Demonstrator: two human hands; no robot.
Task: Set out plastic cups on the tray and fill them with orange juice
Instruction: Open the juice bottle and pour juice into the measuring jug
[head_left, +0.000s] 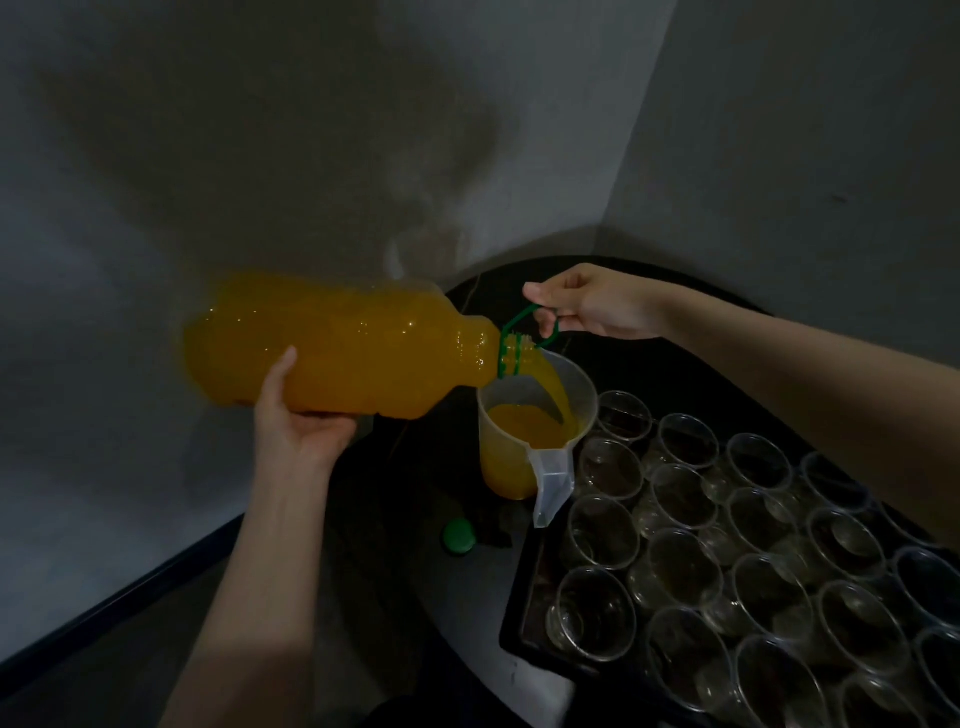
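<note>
A large orange juice bottle (343, 345) lies tipped almost level above the table. My left hand (296, 415) grips its base from below. My right hand (587, 306) pinches the green carry handle (535, 325) at the bottle's neck. Juice streams from the mouth into a clear plastic jug (530, 441), which is about two thirds full and stands left of the tray. Several empty clear plastic cups (685, 509) stand upright in rows on the black tray (519, 613) at the lower right.
The bottle's green cap (459, 536) lies on the dark round table (415, 519) left of the tray. Grey walls meet in a corner just behind the table. The scene is dim.
</note>
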